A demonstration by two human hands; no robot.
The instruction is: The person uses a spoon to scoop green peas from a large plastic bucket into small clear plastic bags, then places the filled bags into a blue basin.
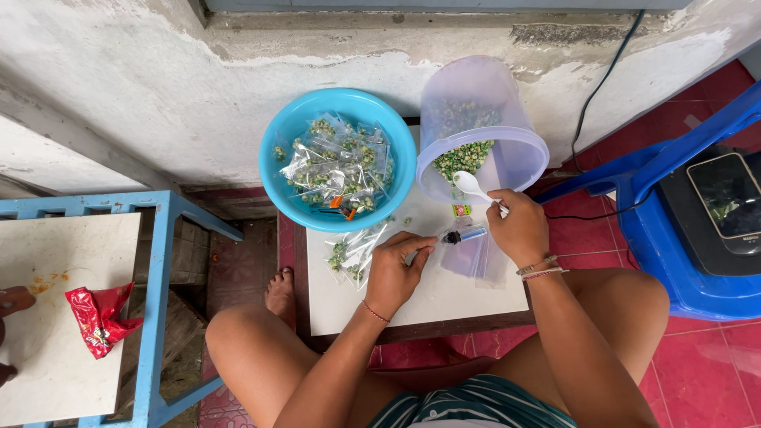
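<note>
My right hand [519,228] holds a white plastic spoon [471,185] whose bowl sits at the mouth of a tilted clear plastic tub [478,127] with green peas inside. My left hand [394,269] rests on the small white table [428,305], fingers pinched on a small clear bag, close to a lighter [462,235]. Several filled clear bags [353,252] lie to the left of that hand. A blue bowl [338,158] at the back left of the table holds several more filled bags of peas.
A blue-framed side table [151,317] with a red wrapper [99,317] stands to the left. A blue plastic chair [697,238] with a dark device on it is on the right. A cracked white wall runs behind; a black cable hangs down it.
</note>
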